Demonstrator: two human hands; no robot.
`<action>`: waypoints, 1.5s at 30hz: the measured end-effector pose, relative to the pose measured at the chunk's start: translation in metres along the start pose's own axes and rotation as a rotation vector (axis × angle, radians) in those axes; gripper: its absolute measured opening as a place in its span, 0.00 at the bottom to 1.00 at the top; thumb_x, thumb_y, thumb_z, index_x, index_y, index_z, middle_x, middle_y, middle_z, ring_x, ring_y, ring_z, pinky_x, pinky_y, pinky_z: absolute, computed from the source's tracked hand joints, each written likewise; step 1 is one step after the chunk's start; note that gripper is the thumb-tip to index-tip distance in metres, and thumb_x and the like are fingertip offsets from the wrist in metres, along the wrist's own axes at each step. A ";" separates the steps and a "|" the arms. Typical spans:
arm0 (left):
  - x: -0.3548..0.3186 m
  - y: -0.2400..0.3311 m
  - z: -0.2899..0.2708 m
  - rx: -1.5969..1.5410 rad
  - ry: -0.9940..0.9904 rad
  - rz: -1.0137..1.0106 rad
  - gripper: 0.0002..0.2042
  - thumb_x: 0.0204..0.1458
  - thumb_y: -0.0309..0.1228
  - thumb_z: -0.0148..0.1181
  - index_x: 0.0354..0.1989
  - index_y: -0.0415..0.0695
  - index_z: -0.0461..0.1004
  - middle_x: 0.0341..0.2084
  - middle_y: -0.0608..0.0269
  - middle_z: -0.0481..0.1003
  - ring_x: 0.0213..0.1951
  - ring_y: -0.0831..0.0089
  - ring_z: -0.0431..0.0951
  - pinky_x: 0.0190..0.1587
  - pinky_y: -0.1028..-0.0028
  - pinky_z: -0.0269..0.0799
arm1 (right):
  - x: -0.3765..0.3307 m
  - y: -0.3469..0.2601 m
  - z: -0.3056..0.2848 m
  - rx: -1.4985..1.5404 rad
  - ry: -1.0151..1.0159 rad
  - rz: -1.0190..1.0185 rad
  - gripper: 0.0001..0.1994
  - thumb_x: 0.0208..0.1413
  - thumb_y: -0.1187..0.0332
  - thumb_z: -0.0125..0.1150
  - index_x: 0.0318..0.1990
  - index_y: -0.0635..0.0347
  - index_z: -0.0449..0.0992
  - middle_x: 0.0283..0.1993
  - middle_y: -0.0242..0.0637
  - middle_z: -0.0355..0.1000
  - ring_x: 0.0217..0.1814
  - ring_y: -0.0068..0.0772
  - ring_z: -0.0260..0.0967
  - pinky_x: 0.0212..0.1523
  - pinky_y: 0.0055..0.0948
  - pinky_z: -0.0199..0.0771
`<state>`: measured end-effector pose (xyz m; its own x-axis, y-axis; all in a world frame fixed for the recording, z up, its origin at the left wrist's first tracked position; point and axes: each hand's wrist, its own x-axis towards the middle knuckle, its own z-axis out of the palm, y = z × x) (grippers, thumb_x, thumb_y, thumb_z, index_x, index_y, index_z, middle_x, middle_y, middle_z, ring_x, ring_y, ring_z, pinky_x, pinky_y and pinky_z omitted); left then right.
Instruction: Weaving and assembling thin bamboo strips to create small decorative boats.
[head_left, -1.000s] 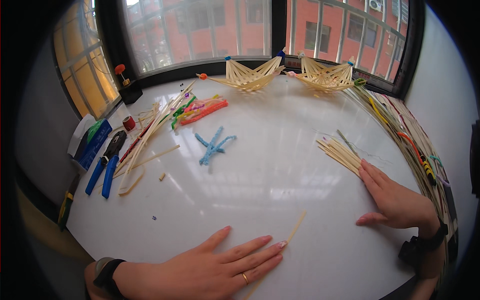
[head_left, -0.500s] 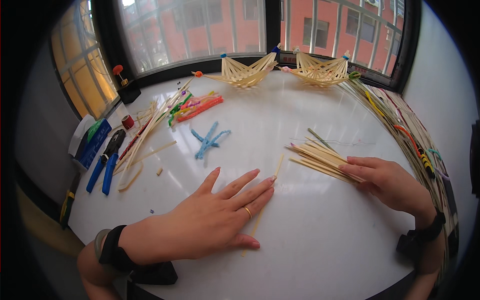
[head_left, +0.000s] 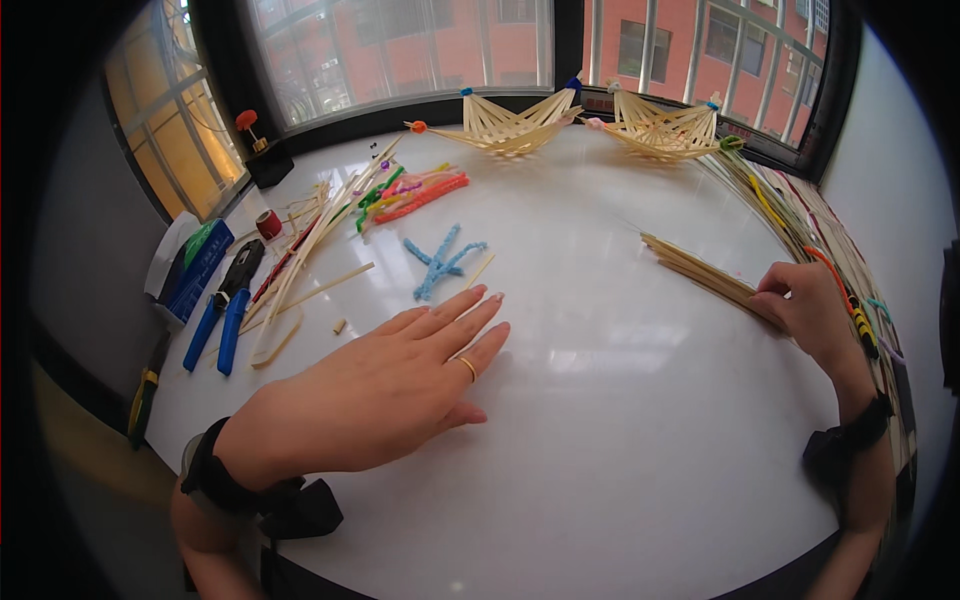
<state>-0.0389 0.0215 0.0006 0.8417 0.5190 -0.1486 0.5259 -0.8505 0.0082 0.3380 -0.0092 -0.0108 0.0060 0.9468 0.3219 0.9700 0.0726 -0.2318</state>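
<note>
**Right hand [head_left: 808,312] pinches a bundle [head_left: 705,276]; left hand [head_left: 370,395] spreads over one strip [head_left: 481,271]**

The bundle of pale strips is over the right part of the surface [head_left: 620,470], its free end pointing away and to the left. The right grip is clamped on its near end, thumb against fingers; whether the bundle touches the surface cannot be told. The single strip passes under the left hand, one end showing beyond the fingertips. The left grip is apart, fingers extended, palm down.

Just beyond that strip lies a blue pipe-cleaner figure [head_left: 437,268]. Farther left are pliers [head_left: 230,308], a red spool [head_left: 268,224] and coloured pipe cleaners [head_left: 425,197]. Two woven pieces [head_left: 515,132] [head_left: 660,135] stand near the window [head_left: 400,60]; long stems [head_left: 795,235] line the right edge.
</note>
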 end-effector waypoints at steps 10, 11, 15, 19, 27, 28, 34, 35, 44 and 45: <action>-0.014 -0.021 0.009 0.011 -0.123 -0.023 0.30 0.59 0.36 0.45 0.64 0.32 0.44 0.65 0.47 0.44 0.68 0.61 0.42 0.67 0.63 0.40 | 0.008 0.015 -0.007 0.109 0.251 -0.047 0.09 0.49 0.71 0.62 0.25 0.70 0.74 0.19 0.36 0.69 0.21 0.22 0.63 0.27 0.25 0.65; -0.008 -0.017 0.012 0.013 -0.122 -0.022 0.30 0.59 0.36 0.45 0.64 0.32 0.44 0.65 0.47 0.44 0.68 0.61 0.42 0.67 0.63 0.40 | 0.008 0.014 -0.010 0.109 0.253 -0.046 0.09 0.49 0.71 0.62 0.25 0.70 0.74 0.19 0.36 0.69 0.21 0.22 0.63 0.27 0.25 0.65; 0.013 0.008 0.019 -0.136 -0.059 0.034 0.30 0.61 0.37 0.41 0.63 0.28 0.42 0.64 0.37 0.41 0.67 0.55 0.39 0.67 0.67 0.38 | 0.006 0.001 -0.008 0.110 0.091 -0.044 0.09 0.47 0.71 0.64 0.32 0.68 0.74 0.24 0.37 0.70 0.26 0.25 0.66 0.30 0.24 0.66; 0.025 0.012 0.013 -0.394 0.015 0.176 0.28 0.58 0.31 0.45 0.63 0.30 0.43 0.64 0.39 0.43 0.67 0.56 0.40 0.67 0.67 0.40 | 0.001 -0.004 -0.001 0.083 -0.090 -0.115 0.12 0.45 0.71 0.66 0.38 0.64 0.75 0.30 0.37 0.72 0.31 0.31 0.69 0.35 0.26 0.69; 0.028 0.001 0.004 0.051 -0.011 0.204 0.24 0.55 0.25 0.43 0.61 0.37 0.54 0.64 0.57 0.52 0.67 0.63 0.46 0.63 0.53 0.47 | 0.000 0.001 -0.004 0.097 -0.103 -0.094 0.06 0.43 0.76 0.63 0.30 0.67 0.76 0.26 0.42 0.73 0.28 0.35 0.71 0.34 0.28 0.70; 0.029 0.002 0.006 0.049 -0.012 0.204 0.24 0.55 0.25 0.43 0.61 0.37 0.54 0.64 0.57 0.52 0.67 0.63 0.46 0.63 0.53 0.47 | 0.001 -0.002 -0.008 0.057 -0.114 -0.089 0.05 0.44 0.75 0.63 0.29 0.67 0.76 0.26 0.43 0.73 0.28 0.37 0.71 0.33 0.29 0.70; 0.046 0.012 0.021 0.027 0.155 0.186 0.22 0.58 0.33 0.45 0.60 0.37 0.57 0.62 0.57 0.54 0.65 0.64 0.52 0.61 0.54 0.52 | 0.009 -0.011 -0.014 -0.101 -0.111 -0.094 0.06 0.46 0.72 0.62 0.27 0.66 0.74 0.23 0.43 0.71 0.27 0.39 0.69 0.31 0.32 0.67; 0.049 0.015 0.020 0.044 0.125 0.180 0.24 0.58 0.35 0.45 0.61 0.38 0.55 0.63 0.58 0.53 0.65 0.65 0.51 0.62 0.54 0.50 | 0.011 -0.012 -0.014 -0.108 -0.114 -0.067 0.06 0.46 0.72 0.62 0.27 0.67 0.73 0.22 0.43 0.70 0.25 0.38 0.68 0.30 0.31 0.66; 0.064 0.005 -0.007 0.049 -0.077 0.244 0.22 0.54 0.26 0.47 0.58 0.36 0.59 0.63 0.57 0.54 0.65 0.65 0.52 0.60 0.56 0.57 | 0.012 -0.025 -0.017 -0.033 -0.250 -0.049 0.09 0.51 0.66 0.60 0.32 0.63 0.70 0.27 0.40 0.70 0.30 0.40 0.68 0.32 0.33 0.66; 0.063 0.008 -0.006 0.142 -0.038 0.227 0.22 0.52 0.23 0.47 0.58 0.35 0.59 0.62 0.56 0.55 0.64 0.65 0.53 0.59 0.56 0.58 | 0.009 -0.028 -0.014 -0.027 -0.248 -0.043 0.09 0.51 0.66 0.60 0.32 0.63 0.70 0.27 0.40 0.70 0.30 0.40 0.68 0.32 0.33 0.66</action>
<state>0.0191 0.0481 -0.0025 0.9295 0.3122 -0.1962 0.2995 -0.9496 -0.0923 0.3146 -0.0065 0.0113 -0.0920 0.9912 0.0952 0.9742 0.1094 -0.1973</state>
